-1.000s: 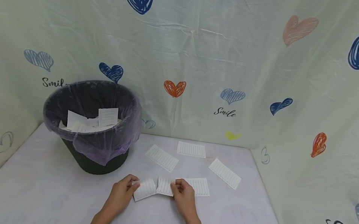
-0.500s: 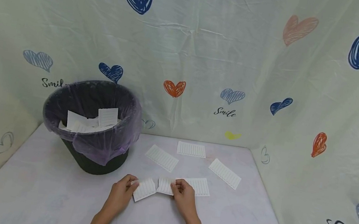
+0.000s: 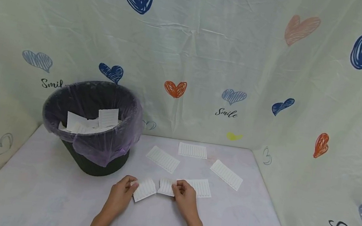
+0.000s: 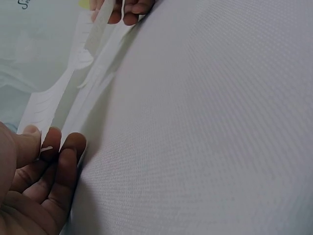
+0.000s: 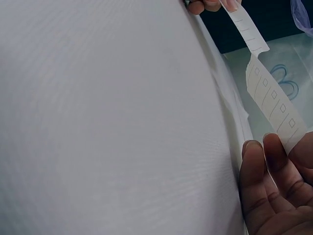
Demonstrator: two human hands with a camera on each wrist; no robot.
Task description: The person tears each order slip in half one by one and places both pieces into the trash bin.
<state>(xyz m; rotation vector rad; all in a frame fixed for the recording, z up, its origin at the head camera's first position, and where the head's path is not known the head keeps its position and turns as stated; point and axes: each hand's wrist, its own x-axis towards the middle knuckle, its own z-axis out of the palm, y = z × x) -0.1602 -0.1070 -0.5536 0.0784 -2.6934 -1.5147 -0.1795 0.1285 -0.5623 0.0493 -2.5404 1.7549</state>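
Over the table, my left hand (image 3: 120,193) pinches one part of a torn lined paper slip (image 3: 145,190) between thumb and finger. The other part of that slip (image 3: 166,187) is pinched by my right hand (image 3: 186,201). Both parts carry printed lines, and the right wrist view also shows small printed boxes on the strip (image 5: 274,95). A ragged tear lies between the hands. Whether the two parts still join at one corner, I cannot tell. Just behind the right hand, a whole lined slip (image 3: 201,188) lies on the table, partly covered.
Three more lined slips lie farther back: a left one (image 3: 162,159), a rear one (image 3: 193,151) and a right one (image 3: 226,174). At the left stands a black bin (image 3: 102,165) with a purple liner (image 3: 107,153), holding white papers (image 3: 108,118). A heart-patterned curtain (image 3: 209,55) surrounds the table.
My left hand has shifted very slightly left with its part of the slip, and the gap looks a touch wider. The right hand and the bin look the same.
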